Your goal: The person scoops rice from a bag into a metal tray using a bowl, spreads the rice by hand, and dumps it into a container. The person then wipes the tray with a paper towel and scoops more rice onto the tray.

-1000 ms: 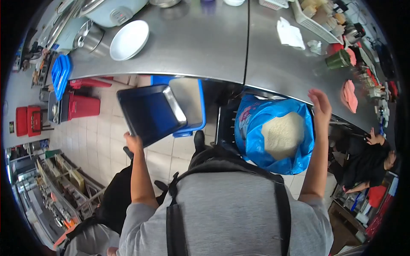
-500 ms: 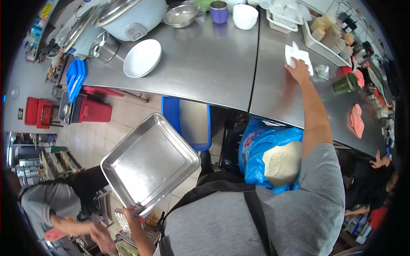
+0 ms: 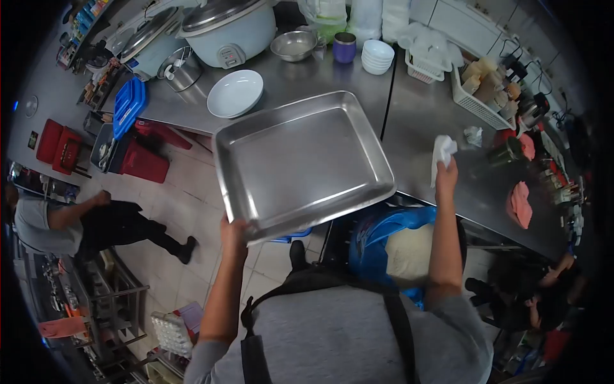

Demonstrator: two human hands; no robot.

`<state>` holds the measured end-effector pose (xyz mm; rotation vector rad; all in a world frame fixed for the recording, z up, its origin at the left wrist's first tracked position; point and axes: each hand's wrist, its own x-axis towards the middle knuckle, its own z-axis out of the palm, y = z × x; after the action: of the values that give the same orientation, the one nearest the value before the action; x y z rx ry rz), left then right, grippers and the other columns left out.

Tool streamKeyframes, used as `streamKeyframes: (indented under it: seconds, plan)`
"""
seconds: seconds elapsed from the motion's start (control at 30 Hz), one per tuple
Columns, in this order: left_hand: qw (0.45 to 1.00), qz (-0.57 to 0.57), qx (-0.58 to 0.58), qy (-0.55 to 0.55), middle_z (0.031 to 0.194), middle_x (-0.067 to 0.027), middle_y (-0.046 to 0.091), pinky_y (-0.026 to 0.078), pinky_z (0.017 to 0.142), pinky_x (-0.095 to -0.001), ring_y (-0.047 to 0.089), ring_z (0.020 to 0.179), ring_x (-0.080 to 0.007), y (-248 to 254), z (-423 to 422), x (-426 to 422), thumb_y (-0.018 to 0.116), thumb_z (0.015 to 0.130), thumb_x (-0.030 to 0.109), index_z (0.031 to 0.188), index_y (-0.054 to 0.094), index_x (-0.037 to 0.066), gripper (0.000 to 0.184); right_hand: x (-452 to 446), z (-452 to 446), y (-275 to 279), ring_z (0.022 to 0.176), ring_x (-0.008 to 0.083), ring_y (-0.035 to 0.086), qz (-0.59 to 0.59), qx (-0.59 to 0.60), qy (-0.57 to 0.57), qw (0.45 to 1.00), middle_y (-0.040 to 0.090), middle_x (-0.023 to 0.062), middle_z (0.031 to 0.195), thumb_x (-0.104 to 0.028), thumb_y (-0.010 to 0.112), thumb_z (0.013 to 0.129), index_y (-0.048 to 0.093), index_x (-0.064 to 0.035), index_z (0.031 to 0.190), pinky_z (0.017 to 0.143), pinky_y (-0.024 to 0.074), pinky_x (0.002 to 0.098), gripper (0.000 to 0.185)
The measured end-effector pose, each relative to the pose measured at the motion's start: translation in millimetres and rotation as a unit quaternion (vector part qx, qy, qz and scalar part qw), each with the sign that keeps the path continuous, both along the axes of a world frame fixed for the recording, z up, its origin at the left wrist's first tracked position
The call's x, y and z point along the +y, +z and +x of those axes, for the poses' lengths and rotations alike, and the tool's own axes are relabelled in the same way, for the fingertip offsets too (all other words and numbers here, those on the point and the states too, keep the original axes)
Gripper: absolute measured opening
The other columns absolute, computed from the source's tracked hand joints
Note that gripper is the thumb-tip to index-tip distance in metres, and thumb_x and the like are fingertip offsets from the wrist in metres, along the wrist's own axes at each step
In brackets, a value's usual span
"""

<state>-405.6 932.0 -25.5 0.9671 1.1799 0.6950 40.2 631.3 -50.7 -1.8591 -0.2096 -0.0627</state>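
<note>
My left hand grips the near left corner of a large rectangular metal tray. The tray is bare inside and is held up in front of the steel counter, hiding part of its front edge. A crumpled white paper towel is pinched in my right hand, above the counter's front edge to the right of the tray. Below that arm, a blue bag holds a pale grainy heap.
On the counter stand a white bowl, a rice cooker, stacked small bowls, a purple cup and a white basket. A pink cloth lies at right. One person is at left, another at right.
My left hand has raised the tray and brought it rightward to the counter edge. My right hand has drawn the paper towel back toward me. The person at left has moved farther off.
</note>
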Motion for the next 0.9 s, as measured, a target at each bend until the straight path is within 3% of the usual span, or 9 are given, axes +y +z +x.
streamKeyframes:
  seconds: [0.2, 0.3, 0.4, 0.53, 0.6, 0.67, 0.73, 0.77, 0.9]
  plan:
    - [0.992, -0.002, -0.044, -0.118, 0.093, -0.0102, 0.059, 0.048, 0.076, -0.0319, 0.058, 0.085, -0.0227, -51.7, 94.8, 42.1, 0.051, 0.06, -0.001, 0.121, 0.051, -0.006, 0.061, -47.7, -98.7, 25.0, 0.096, 0.0146, 0.055, 0.063, -0.111, -0.026, 0.991, 0.06, 0.0063, 0.103, -0.006, 0.055, 0.092, 0.056, 0.0005, 0.118, 0.087, 0.0443, 0.0277, 0.027]
    - [0.982, -0.01, -0.002, -0.187, 0.108, -0.0154, 0.058, 0.045, 0.091, -0.0374, 0.056, 0.102, -0.0274, -48.9, 118.2, 62.4, 0.059, 0.067, 0.004, 0.128, 0.048, -0.002, 0.062, -37.2, -140.6, 55.5, 0.091, 0.0106, 0.051, 0.081, -0.05, 0.026, 0.995, 0.056, 0.0028, 0.098, -0.004, 0.054, 0.093, 0.056, -0.0023, 0.11, 0.083, 0.0427, 0.0242, 0.017]
    - [0.883, 0.372, 0.236, -0.165, 0.128, -0.0212, 0.049, 0.037, 0.104, -0.0415, 0.047, 0.121, -0.0322, -44.0, 126.0, 58.7, 0.067, 0.074, 0.014, 0.134, 0.046, 0.003, 0.065, -6.3, -171.0, 73.6, 0.091, 0.0096, 0.051, 0.065, -0.09, 0.054, 0.992, 0.054, 0.0017, 0.097, 0.0, 0.055, 0.09, 0.056, -0.0036, 0.106, 0.079, 0.0426, 0.024, 0.017]
    - [0.827, 0.503, -0.041, -0.246, 0.15, -0.0214, 0.032, 0.023, 0.115, -0.0441, 0.029, 0.14, -0.034, 58.1, 102.2, -18.7, 0.069, 0.085, 0.029, 0.144, 0.038, 0.004, 0.071, 68.1, -218.3, 97.2, 0.093, 0.0214, 0.057, -0.005, -0.234, 0.178, 0.956, 0.06, 0.0098, 0.099, 0.001, 0.058, 0.085, 0.057, -0.0015, 0.101, 0.085, 0.0453, 0.0313, 0.017]
    - [0.81, 0.461, -0.145, -0.333, 0.154, -0.0202, 0.027, 0.019, 0.117, -0.0445, 0.025, 0.143, -0.0343, 70.9, 90.5, -60.7, 0.066, 0.088, 0.032, 0.145, 0.038, 0.005, 0.07, 102.2, -255.7, 107.4, 0.104, 0.0271, 0.058, -0.04, -0.171, 0.3, 0.938, 0.058, 0.0144, 0.113, 0.0, 0.058, 0.085, 0.056, 0.0004, 0.114, 0.092, 0.0451, 0.0359, 0.029]
    - [0.824, 0.465, -0.182, -0.267, 0.152, -0.0198, 0.031, 0.017, 0.118, -0.0426, 0.025, 0.144, -0.0323, 50.2, 85.8, -62.6, 0.062, 0.091, 0.033, 0.142, 0.042, 0.004, 0.062, 124.6, -284.3, 56.4, 0.123, 0.0289, 0.051, 0.073, -0.032, 0.474, 0.877, 0.049, 0.0185, 0.135, 0.001, 0.059, 0.085, 0.045, 0.0012, 0.134, 0.103, 0.0412, 0.0376, 0.051]
    - [0.955, 0.167, -0.181, -0.165, 0.119, -0.0117, 0.061, 0.044, 0.098, -0.0326, 0.057, 0.11, -0.0181, 37.2, 67.5, -45.0, 0.058, 0.097, 0.022, 0.124, 0.058, 0.002, 0.033, 136.4, -292.9, 85.4, 0.135, 0.0304, 0.042, 0.13, 0.107, 0.589, 0.79, 0.034, 0.0204, 0.151, 0.004, 0.06, 0.085, 0.029, 0.0007, 0.147, 0.111, 0.0347, 0.0383, 0.069]
    - [0.971, 0.099, -0.196, -0.093, 0.103, -0.004, 0.066, 0.049, 0.082, -0.0259, 0.061, 0.091, -0.0092, 16.7, 59.9, -32.0, 0.057, 0.099, 0.017, 0.115, 0.061, 0.002, 0.023, 137.0, -277.5, 89.5, 0.136, 0.0265, 0.042, 0.066, 0.12, 0.646, 0.751, 0.032, 0.0154, 0.155, 0.0, 0.061, 0.088, 0.021, -0.004, 0.152, 0.111, 0.0351, 0.0397, 0.076]
    - [0.985, 0.072, -0.148, 0.049, 0.099, -0.0031, 0.067, 0.049, 0.078, -0.0244, 0.062, 0.086, -0.0096, -3.8, -12.9, 14.7, 0.061, 0.097, 0.021, 0.118, 0.061, 0.001, 0.029, 109.8, -183.6, 78.1, 0.117, 0.0365, 0.053, -0.298, -0.299, 0.457, 0.783, 0.055, 0.0185, 0.127, -0.011, 0.071, 0.078, 0.047, -0.0053, 0.135, 0.102, 0.0385, 0.0466, 0.062]
